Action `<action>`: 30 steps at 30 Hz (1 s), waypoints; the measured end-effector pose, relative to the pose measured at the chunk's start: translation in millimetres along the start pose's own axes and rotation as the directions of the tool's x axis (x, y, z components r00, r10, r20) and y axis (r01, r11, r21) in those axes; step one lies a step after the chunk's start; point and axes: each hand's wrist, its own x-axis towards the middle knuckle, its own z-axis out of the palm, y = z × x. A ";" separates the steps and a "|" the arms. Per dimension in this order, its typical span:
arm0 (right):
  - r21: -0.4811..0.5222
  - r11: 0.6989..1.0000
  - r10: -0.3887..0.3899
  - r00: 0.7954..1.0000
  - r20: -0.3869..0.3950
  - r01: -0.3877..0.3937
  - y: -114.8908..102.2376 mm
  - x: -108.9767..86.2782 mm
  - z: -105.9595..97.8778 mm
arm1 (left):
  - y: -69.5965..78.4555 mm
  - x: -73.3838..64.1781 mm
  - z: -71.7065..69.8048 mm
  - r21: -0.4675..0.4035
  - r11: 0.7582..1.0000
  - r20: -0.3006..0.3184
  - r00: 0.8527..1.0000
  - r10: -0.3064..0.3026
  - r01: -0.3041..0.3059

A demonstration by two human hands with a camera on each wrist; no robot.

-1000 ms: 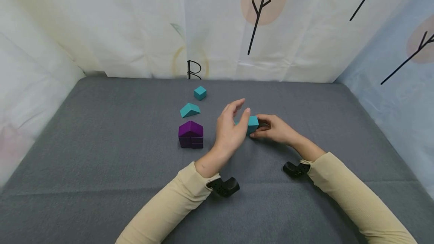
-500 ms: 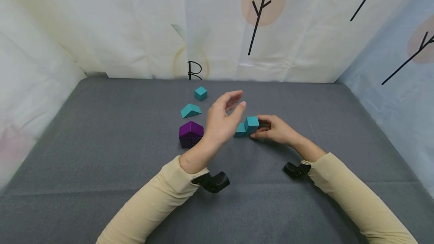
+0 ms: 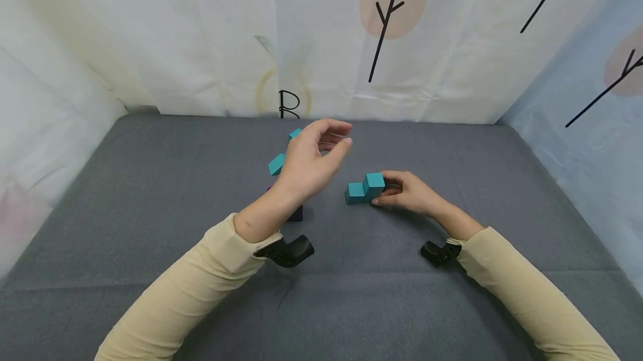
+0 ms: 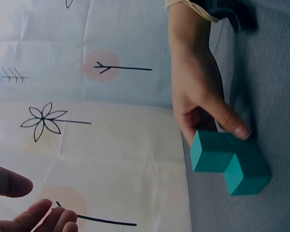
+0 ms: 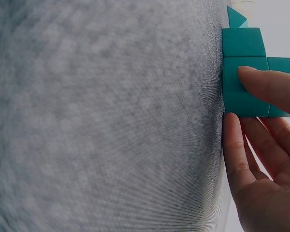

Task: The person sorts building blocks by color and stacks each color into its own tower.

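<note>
My right hand [image 3: 414, 191] grips a small step-shaped group of teal blocks [image 3: 355, 192] on the grey cloth. Its thumb [image 5: 266, 84] lies on the face of one block, with the fingers at the side. A teal cube [image 3: 374, 182] sits on top at the right end of the group, one level above its left neighbour. My left hand [image 3: 306, 163] is raised to the left of them, fingers loosely bent and nothing between them. Behind it a teal triangular block [image 3: 276, 164] and another teal cube [image 3: 294, 134] are partly covered.
Purple blocks [image 3: 296, 215] stand on the cloth, mostly hidden by my left wrist. Grey cloth [image 3: 150, 199] covers the table. A white printed curtain [image 3: 321, 37] rises along its back edge, with more fabric at both sides.
My left hand has moved away from the teal group, leftward and toward the back, uncovering the lower left block and covering the purple ones. The right hand stays at the blocks.
</note>
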 end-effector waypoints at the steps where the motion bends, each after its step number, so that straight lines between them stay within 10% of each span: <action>1: 0.002 1.000 0.001 1.000 0.001 -0.001 -0.1 -0.4 0.1 | 0.5 0.5 -1.7 0.011 1.000 0.002 1.000 0.008 -0.008; 14: 0.001 1.000 0.017 1.000 -0.012 -0.017 -0.9 -2.2 0.7 | -13.8 3.4 -20.3 0.290 0.930 0.046 0.974 0.221 -0.225; 30: -0.004 1.000 0.027 1.000 -0.015 -0.027 -1.7 -5.0 0.1 | -43.7 20.6 -57.2 0.398 0.903 0.103 0.986 0.130 -0.161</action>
